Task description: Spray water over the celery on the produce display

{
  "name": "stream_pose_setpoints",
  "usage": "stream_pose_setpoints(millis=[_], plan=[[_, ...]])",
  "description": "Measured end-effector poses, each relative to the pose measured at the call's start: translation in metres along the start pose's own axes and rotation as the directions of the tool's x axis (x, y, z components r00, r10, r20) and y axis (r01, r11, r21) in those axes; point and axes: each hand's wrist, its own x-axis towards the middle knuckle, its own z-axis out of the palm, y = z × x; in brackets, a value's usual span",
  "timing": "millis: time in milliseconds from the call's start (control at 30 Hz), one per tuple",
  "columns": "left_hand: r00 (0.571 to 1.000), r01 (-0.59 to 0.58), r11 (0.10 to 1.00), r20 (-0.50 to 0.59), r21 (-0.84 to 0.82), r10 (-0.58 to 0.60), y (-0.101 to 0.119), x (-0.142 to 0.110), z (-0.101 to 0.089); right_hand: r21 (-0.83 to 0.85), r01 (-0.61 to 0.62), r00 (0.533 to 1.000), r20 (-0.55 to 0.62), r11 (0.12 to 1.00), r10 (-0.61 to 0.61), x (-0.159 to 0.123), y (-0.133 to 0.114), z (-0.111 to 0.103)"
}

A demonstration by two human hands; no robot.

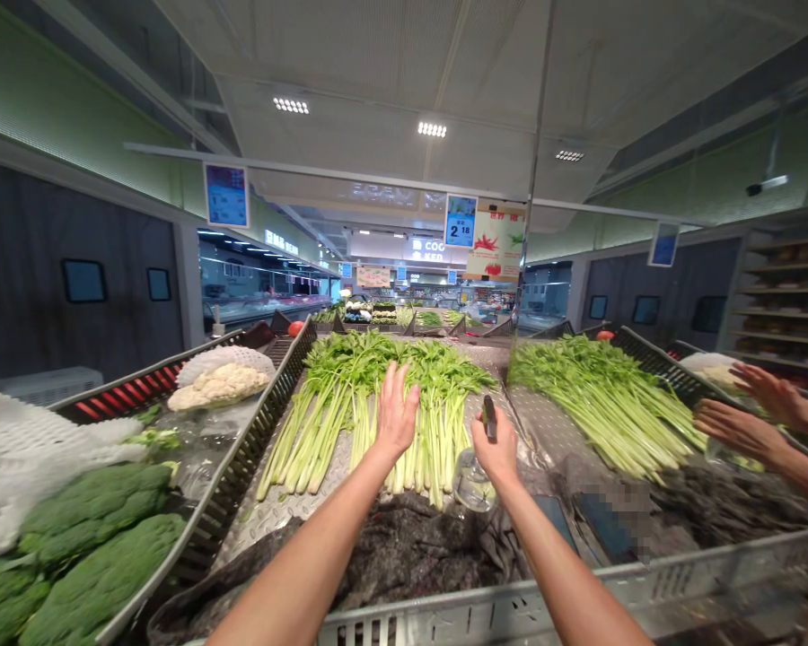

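Bunches of green celery [316, 429] lie side by side on a metal display shelf [248, 531], leaves to the back and pale stalks toward me. My left hand [397, 411] reaches over the middle of the celery, palm down with fingers stretched out, holding nothing; whether it touches the leaves I cannot tell. At the right end of the bunches, my right hand [502, 449] is wrapped round the neck of a see-through spray bottle [471, 484] with a dark nozzle. Its trigger is mostly hidden by my fingers.
A crumpled dark cloth [417, 547] lies along the front rail. Broccoli [101, 511] and net-wrapped cauliflower [222, 386] sit left of the black slatted divider [235, 440]. On the right, a mirror [612, 377] reflects the celery and hands. Price signs [461, 221] hang above.
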Motion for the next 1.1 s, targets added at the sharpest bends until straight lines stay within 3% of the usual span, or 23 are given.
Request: stream_pose_setpoints(millis=[333, 633, 1100], plan=[[0.999, 0.021, 0.999, -0.029, 0.024, -0.02, -0.004, 0.007, -0.01, 0.055, 0.044, 0.995, -0.088, 0.997, -0.039, 0.009, -0.01, 0.0], [0.999, 0.037, 0.998, -0.042, 0.045, -0.035, -0.012, 0.005, -0.02, 0.079, 0.063, 0.997, 0.04, 0.995, -0.066, -0.001, -0.024, 0.019], [0.99, 0.038, 0.994, -0.138, 0.102, -0.024, -0.036, 0.009, -0.058, 0.2, 0.124, 0.985, 0.09, 0.972, -0.144, -0.016, -0.062, 0.045]])
